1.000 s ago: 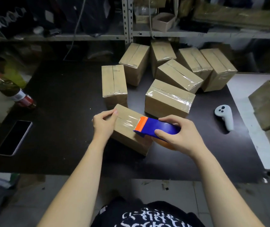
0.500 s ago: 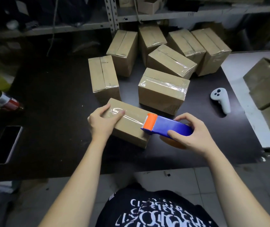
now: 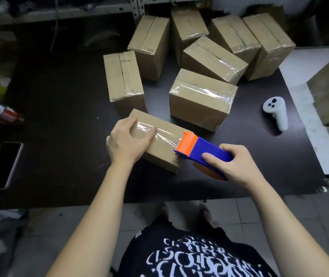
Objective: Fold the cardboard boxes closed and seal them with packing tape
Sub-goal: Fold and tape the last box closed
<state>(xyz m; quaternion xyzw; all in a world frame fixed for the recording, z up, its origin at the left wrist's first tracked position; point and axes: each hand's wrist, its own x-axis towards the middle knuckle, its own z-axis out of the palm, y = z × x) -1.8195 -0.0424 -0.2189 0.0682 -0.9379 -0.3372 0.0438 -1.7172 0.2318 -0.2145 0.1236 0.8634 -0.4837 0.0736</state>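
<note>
The small brown cardboard box (image 3: 159, 145) lies on the dark table (image 3: 59, 116) near its front edge, just before the sealed cardboard boxes (image 3: 201, 96), with a strip of clear packing tape (image 3: 159, 134) along its top seam. The left hand (image 3: 127, 142) grips the box's left end, fingers curled over the far edge and thumb pressing the tape. The right hand (image 3: 233, 164) is wrapped round the blue tape dispenser with the orange head (image 3: 201, 149), whose head sits at the box's right end. To finish well, I judge the dispenser should carry over that edge and down the side face before cutting — a tail there holds the flaps. Plant the thumb so the box cannot slide, pull the tape taut, and tilt the head so the blade bites cleanly — slack would wrinkle.
</note>
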